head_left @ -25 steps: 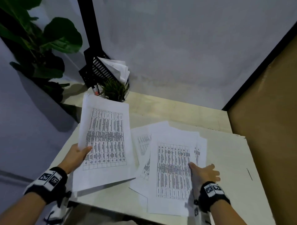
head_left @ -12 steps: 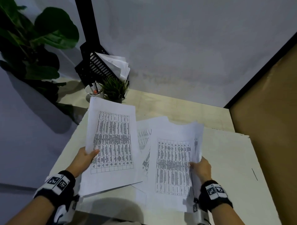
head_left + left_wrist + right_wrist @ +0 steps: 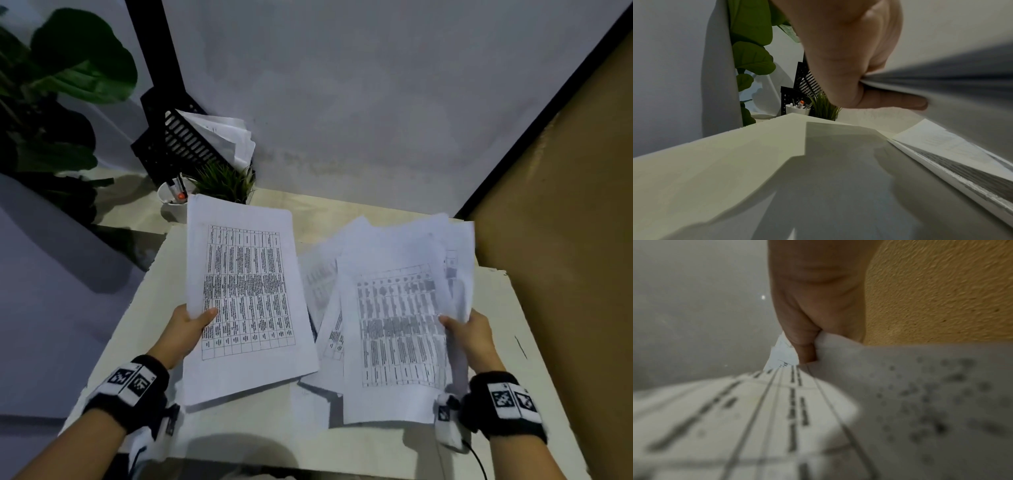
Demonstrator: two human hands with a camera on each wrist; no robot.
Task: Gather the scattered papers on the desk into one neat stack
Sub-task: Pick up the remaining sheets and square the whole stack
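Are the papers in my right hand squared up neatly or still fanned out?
Fanned out: the sheets pinched by the right hand show staggered, offset edges.

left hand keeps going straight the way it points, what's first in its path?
Probably the white pen cup and the small grassy plant at the desk's far edge. The left hand, pinching its paper sheaf, points that way; depth is unclear.

Both hands, left (image 3: 186,327) and right (image 3: 471,334), pinch paper, thumbs on top.
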